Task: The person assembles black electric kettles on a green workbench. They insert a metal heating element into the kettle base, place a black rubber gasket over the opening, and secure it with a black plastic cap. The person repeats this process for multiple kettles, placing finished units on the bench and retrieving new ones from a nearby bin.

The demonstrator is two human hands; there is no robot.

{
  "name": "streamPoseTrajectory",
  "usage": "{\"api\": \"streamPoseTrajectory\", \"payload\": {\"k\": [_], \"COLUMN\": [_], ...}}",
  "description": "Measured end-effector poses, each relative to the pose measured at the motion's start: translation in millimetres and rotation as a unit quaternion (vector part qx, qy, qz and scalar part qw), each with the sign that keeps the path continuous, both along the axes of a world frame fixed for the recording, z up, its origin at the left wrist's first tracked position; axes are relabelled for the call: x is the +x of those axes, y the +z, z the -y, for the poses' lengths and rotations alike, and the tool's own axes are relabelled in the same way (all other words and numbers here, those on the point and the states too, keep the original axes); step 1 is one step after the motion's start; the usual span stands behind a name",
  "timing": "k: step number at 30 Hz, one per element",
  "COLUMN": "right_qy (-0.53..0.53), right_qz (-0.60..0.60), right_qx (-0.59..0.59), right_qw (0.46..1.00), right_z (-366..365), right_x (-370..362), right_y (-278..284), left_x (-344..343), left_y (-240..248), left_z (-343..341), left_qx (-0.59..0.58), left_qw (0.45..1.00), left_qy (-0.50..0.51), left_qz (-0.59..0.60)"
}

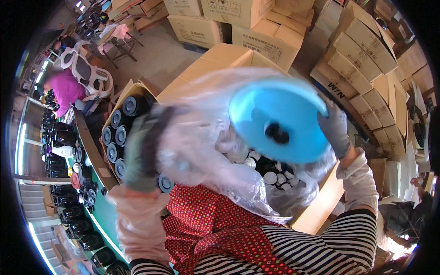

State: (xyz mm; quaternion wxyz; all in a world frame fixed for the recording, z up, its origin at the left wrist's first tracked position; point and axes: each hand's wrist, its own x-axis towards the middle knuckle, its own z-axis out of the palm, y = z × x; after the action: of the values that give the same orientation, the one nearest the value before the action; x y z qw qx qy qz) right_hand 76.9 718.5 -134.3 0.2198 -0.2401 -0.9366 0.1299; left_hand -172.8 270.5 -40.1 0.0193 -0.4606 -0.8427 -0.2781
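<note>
My gloved right hand [335, 126] is closed round the right rim of a light-blue plastic basin [256, 110]. The basin is tilted, with a small dark piece [277, 133] inside; its exact kind is not clear. Beneath it, a clear plastic bag [238, 188] lines an open cardboard box [321, 195]. White and black caps [270, 178] lie heaped in the bag. My gloved left hand [144, 153] is smeared by motion beside the bag, on the left. Whether its fingers hold the plastic cannot be made out.
Left of me stands a carton of dark lidded containers [120, 135]. Beyond it runs a green-topped bench [103, 213] lined with black vessels. Stacked cardboard boxes [357, 59] rise at the right and back. A person in purple [66, 91] sits near a white chair [94, 75], far left.
</note>
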Motion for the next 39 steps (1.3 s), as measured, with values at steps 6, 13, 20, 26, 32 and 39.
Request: {"api": "streamPoseTrajectory", "payload": {"k": [6,13,20,26,32,39], "right_qy": [-0.141,-0.022,0.090,0.111,0.219,0.259], "right_qz": [-0.141,-0.006,-0.060,-0.112,-0.039,-0.033], "right_qx": [-0.052,-0.195,0.003,0.140,0.106,0.061], "right_qw": [0.978,0.980,0.994,0.978,0.969,0.963], "right_z": [-11.8,30.7,49.4,62.2,115.7,84.3], "right_x": [5.0,23.3,-25.7,-36.4,-2.4,-11.8], "right_y": [10.0,74.7,-42.7,-106.5,-101.8,-94.9], "left_x": [23.5,69.4,86.9,86.4,114.8,138.4], "left_y": [40.6,72.0,93.0,117.2,89.9,-81.2], "left_z": [176.9,222.9,218.9,200.4,116.8,-111.1], "left_qx": [0.372,0.299,0.300,0.270,0.208,-0.169], "left_qw": [0.825,0.915,0.883,0.860,0.901,0.976], "left_qy": [0.413,0.270,0.348,0.399,0.314,-0.102], "left_qz": [0.104,0.020,-0.099,-0.170,-0.217,-0.095]}}
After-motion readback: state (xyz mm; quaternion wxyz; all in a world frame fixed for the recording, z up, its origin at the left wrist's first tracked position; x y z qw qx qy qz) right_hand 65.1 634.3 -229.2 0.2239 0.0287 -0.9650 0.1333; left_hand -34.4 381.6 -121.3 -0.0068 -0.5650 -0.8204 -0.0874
